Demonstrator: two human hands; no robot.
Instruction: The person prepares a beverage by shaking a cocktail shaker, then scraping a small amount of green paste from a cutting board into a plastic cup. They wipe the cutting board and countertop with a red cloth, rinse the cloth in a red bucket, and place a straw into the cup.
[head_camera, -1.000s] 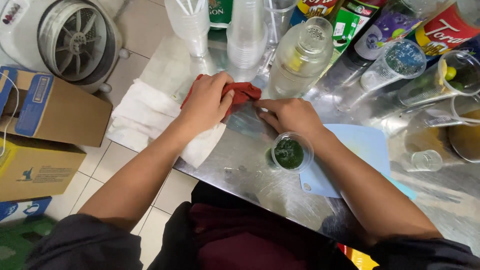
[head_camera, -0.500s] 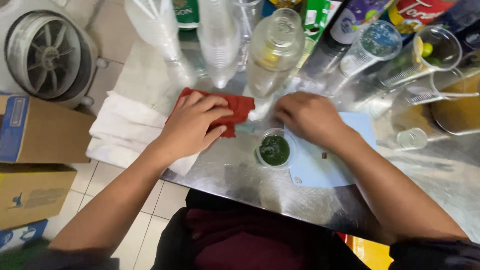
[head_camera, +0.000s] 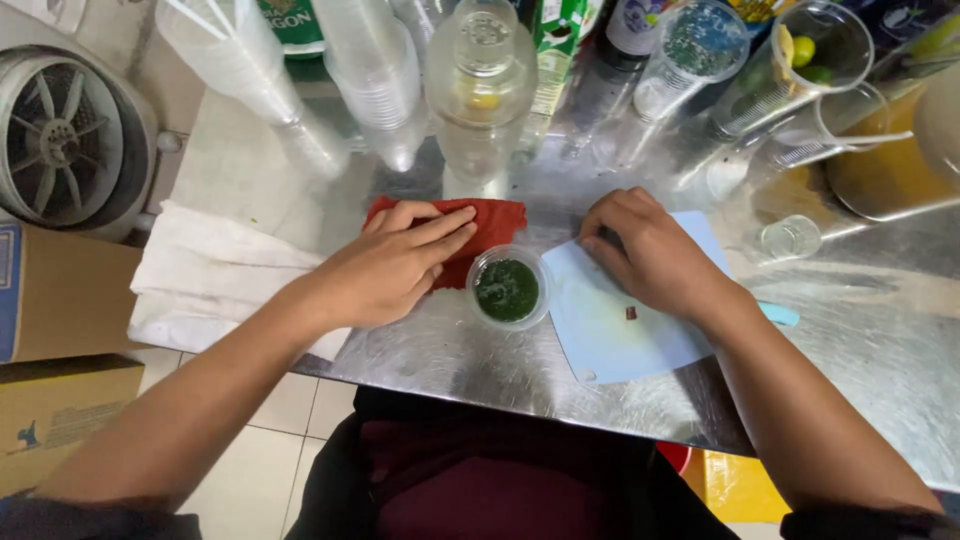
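Observation:
My left hand (head_camera: 392, 262) lies flat, fingers together, pressing on a red cloth (head_camera: 490, 222) spread on the steel table (head_camera: 480, 350). Right beside the cloth stands a small clear cup (head_camera: 507, 289) with dark green contents. My right hand (head_camera: 648, 250) rests on the upper part of a light blue cutting mat (head_camera: 610, 335), fingers curled down against it. Whether the fingers pinch anything is hidden. A tiny dark speck (head_camera: 631, 313) lies on the mat near my right wrist.
Stacked clear plastic cups (head_camera: 375, 75), a clear bottle (head_camera: 482, 95), jars and a pitcher with limes (head_camera: 800, 55) crowd the table's far side. A white towel (head_camera: 215, 280) hangs over the left edge. A fan (head_camera: 60, 140) and cardboard boxes (head_camera: 60, 300) sit on the floor left.
My left hand has flattened the red cloth, which was bunched before. My right hand has moved from beside the cloth onto the blue mat. The view has shifted closer.

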